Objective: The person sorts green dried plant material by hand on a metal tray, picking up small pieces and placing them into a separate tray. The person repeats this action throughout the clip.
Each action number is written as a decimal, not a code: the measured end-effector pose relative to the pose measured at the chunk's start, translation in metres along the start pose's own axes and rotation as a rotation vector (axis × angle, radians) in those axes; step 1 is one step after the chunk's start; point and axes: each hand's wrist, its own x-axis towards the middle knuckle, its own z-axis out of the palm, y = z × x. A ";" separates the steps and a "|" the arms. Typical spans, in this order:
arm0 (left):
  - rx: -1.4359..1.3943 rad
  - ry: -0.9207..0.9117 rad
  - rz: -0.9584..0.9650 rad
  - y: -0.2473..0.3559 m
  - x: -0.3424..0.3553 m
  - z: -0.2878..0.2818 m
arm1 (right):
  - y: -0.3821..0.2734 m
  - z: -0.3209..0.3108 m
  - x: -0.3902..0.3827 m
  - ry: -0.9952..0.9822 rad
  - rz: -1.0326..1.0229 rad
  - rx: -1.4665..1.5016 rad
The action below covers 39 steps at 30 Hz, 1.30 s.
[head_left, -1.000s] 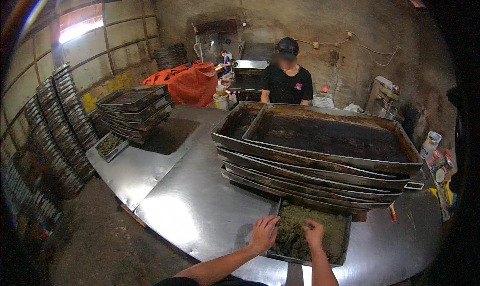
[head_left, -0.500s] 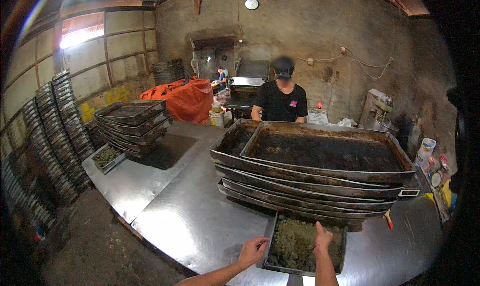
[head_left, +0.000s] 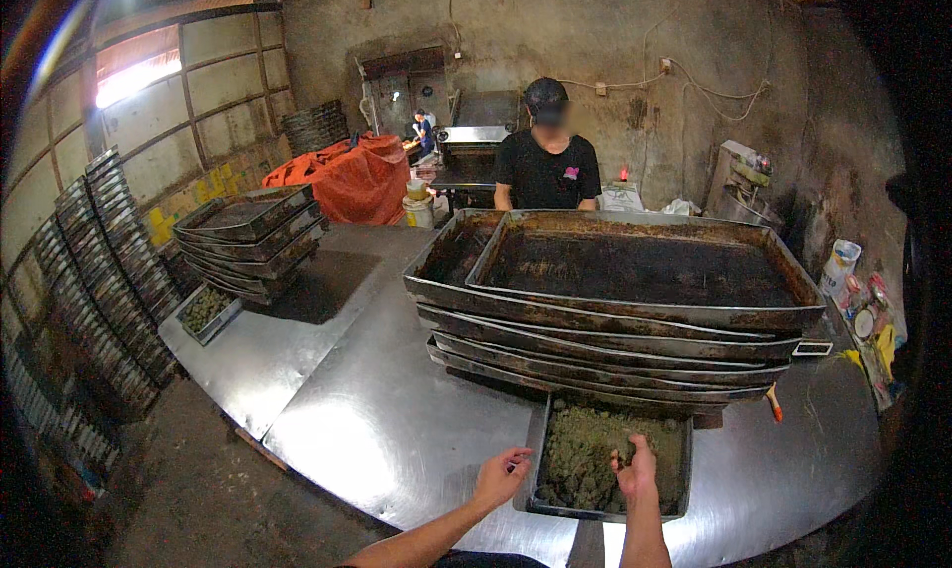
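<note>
A rectangular metal tray holds a greenish-brown crumbly mixture. Just left of its rim is my left hand, fingers curled in toward the thumb around a small dark spot I cannot identify. Over the right part of the mixture hovers my right hand, its thumb and fingers apart and slightly bent, with dark crumbs on the fingertips. Directly behind the tray rises a stack of large blackened baking trays, which overhangs its far edge.
Metal sheeting covers the table. Farther left stand another tray stack and a small tray of lumps. A person in black stands behind the big stack. An orange-handled brush lies at its right.
The whole view has shifted slightly. My right hand's fingers, pointing up and right before, now bend left over the mixture. My left hand stays beside the tray.
</note>
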 end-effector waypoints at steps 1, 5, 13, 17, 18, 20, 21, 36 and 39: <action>-0.029 -0.011 -0.021 0.002 -0.001 -0.001 | 0.000 0.003 -0.003 -0.024 -0.002 -0.062; -0.057 -0.004 0.008 0.012 -0.005 -0.001 | 0.005 0.018 -0.014 -0.085 -0.154 -0.315; -0.137 -0.040 -0.057 0.010 0.003 -0.002 | -0.001 0.021 -0.014 0.130 -0.144 -0.451; -0.141 -0.041 -0.044 0.012 0.004 0.002 | -0.007 0.018 -0.012 0.124 -0.212 -0.266; -0.163 -0.037 -0.043 0.013 0.004 0.003 | -0.006 0.020 -0.012 0.131 -0.250 -0.261; -0.189 -0.046 -0.049 0.015 0.003 0.005 | -0.005 0.023 -0.014 0.131 -0.258 -0.283; -0.192 -0.058 -0.056 0.015 0.003 0.005 | -0.005 0.025 -0.015 0.124 -0.226 -0.311; -0.280 -0.097 -0.091 0.039 0.000 0.004 | -0.024 0.012 -0.028 -0.013 -0.060 -0.119; -0.276 -0.131 -0.101 0.044 0.002 0.002 | -0.027 0.014 -0.027 0.009 -0.146 -0.265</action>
